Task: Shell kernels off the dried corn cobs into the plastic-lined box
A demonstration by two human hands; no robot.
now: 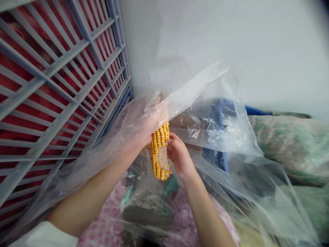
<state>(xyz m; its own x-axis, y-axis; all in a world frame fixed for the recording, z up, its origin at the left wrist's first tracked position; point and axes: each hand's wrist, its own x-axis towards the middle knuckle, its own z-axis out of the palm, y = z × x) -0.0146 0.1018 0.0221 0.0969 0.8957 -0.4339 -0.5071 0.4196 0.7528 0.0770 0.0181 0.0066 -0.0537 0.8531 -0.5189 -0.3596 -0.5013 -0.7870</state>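
Observation:
A dried ear of yellow corn is held upright in the middle of the head view. A bare patch of pale cob shows on its right side, where kernels are off. My left hand is closed round the ear from the left, partly veiled by a clear plastic sheet or bag. The curled fingers of my right hand press against the ear's right side, near the bare patch; some fingertips are hidden. Behind the plastic, the ear's top end looks brownish and blurred.
A grey-blue slatted crate with red material behind its slats rises on the left. Beyond the plastic are a blue crate and a brown cardboard-like surface. Printed sacks lie at right; a white wall stands behind. Pink checked cloth lies below.

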